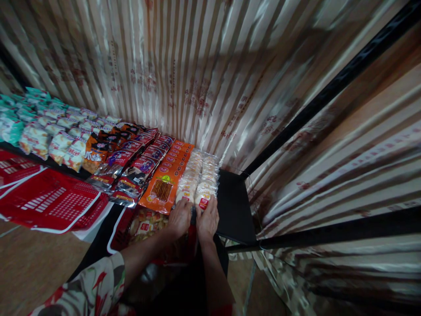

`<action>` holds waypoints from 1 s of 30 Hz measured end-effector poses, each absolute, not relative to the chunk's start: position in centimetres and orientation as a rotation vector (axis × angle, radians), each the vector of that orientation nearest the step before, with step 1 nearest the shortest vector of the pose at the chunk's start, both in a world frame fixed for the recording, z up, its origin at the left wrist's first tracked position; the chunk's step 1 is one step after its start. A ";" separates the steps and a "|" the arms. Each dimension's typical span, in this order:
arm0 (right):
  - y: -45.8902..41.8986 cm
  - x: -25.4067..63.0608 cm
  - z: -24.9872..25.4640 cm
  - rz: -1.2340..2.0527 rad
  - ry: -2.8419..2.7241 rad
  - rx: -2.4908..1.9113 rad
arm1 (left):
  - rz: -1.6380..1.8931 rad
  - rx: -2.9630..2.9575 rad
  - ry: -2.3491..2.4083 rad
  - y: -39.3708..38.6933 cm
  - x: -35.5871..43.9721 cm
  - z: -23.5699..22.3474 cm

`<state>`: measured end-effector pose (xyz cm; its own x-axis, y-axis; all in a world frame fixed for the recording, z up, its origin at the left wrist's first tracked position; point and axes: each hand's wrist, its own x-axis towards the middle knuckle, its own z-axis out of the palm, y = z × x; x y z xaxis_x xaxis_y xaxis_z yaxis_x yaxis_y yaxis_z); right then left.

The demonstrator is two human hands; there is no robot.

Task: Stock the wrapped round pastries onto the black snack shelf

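Observation:
Two rows of clear packs of round white crackers with red labels stand at the right end of the packed goods on a black shelf. My left hand [181,218] is at the front of the left row, its fingers closed against the front cracker pack [186,192]. Beside it, my right hand [207,219] grips the front cracker pack [204,193] of the right row, thumb on the left and fingers on the right. Below my left forearm, more cracker packs [144,226] lie in a red basket [115,239] with a white handle.
Left of the crackers lie orange snack bags [162,193], dark red bags [131,177], black-and-orange bags [95,153], white bags [67,147] and green bags [11,127]. Bare black shelf [232,206] shows at right. Red baskets [55,199] stand at left. A striped curtain [197,66] hangs behind, near a black post [305,105].

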<state>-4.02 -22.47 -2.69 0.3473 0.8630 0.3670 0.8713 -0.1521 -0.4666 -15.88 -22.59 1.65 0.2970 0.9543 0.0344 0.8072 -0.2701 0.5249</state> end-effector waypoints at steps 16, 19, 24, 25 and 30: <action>-22.3 -3.9 -3.1 -0.021 -1.498 -2.010 | 0.531 2.180 1.585 -23.1 -15.7 1.6; -22.5 -3.8 -3.2 -0.051 -1.508 -1.982 | 0.562 2.224 1.550 -23.3 -15.9 1.3; -23.6 -4.4 -2.7 -0.169 -1.483 -1.781 | 0.698 2.294 1.399 -24.2 -16.6 0.3; -24.2 -4.8 -2.7 -0.178 -1.473 -1.713 | 0.709 2.303 1.359 -24.6 -17.0 -0.1; -27.6 -8.2 -4.3 -0.087 -1.528 -1.494 | 0.581 2.250 1.265 -26.8 -19.6 -2.9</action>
<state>-8.16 -27.56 -4.30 0.2128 0.7334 0.6456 0.8016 0.2468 -0.5445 -19.60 -26.84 -2.92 0.4801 0.8685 0.1235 0.6596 -0.4502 0.6019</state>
